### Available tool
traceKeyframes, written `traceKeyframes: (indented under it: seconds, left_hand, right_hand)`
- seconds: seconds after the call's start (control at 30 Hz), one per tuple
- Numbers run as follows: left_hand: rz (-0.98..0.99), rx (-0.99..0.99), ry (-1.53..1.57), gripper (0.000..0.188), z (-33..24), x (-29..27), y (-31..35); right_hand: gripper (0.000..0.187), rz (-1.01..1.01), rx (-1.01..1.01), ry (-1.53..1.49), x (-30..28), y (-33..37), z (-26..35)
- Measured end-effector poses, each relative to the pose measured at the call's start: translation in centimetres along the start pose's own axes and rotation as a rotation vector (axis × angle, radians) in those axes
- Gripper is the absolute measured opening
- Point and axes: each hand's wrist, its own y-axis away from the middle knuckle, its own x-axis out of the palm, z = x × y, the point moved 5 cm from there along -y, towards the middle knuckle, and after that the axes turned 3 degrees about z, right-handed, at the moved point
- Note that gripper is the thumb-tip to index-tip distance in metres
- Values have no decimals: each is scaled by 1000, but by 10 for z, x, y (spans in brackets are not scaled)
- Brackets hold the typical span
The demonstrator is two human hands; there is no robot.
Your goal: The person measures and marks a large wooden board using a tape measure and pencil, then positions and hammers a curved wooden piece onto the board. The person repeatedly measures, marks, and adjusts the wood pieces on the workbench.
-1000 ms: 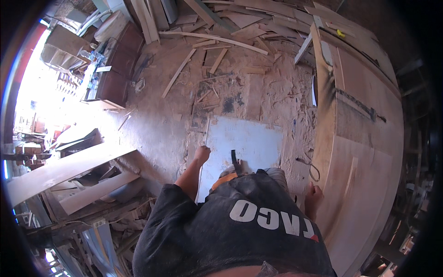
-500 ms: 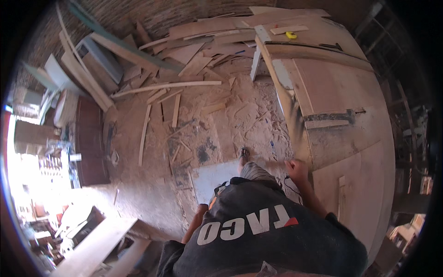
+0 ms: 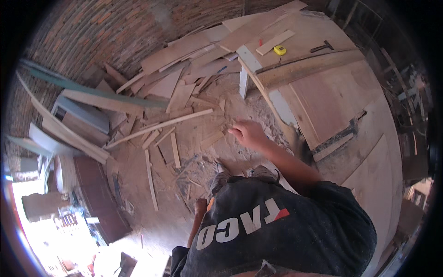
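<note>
My right hand is raised in front of me over the dusty floor, left of the workbench. Its fingers are curled in, and no object shows in them. Low beside my body hangs my left hand, dark and small in view, its fingers hidden from me. On the bench, beyond my right hand's reach, lie a yellow tape measure, a hammer and a narrow wood strip. A long dark tool rests on the bench's nearer part, its kind unclear.
Wood offcuts are heaped along the brick wall. Loose strips and shavings litter the floor ahead. Long curved boards lean at the left, near a dark brown panel. A white upright piece stands at the bench's edge.
My right hand has swung forward and left, away from the bench side. The view has shifted, bringing the bench tools and brick wall further into sight. My feet have moved.
</note>
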Motion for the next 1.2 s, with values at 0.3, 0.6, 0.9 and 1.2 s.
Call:
traceKeyframes:
  seconds: [0.3,0.6,0.9,1.2]
  left_hand:
    - [186,256,-330,14,102,-121,-176]
    - [-155,-520,938,21,65,-298,-324]
    - [51,-522,783,32,-28,-262,-354]
    - [116,-369,602,24,-1,-186,-297]
  right_hand:
    - [12,-178,572,41,-22,2,-132]
    - [19,-265,714,206,-81,-174,-321]
    - [50,393,815,560,-95,-382,-458]
    - [29,303,796,241,-90,-386,-509]
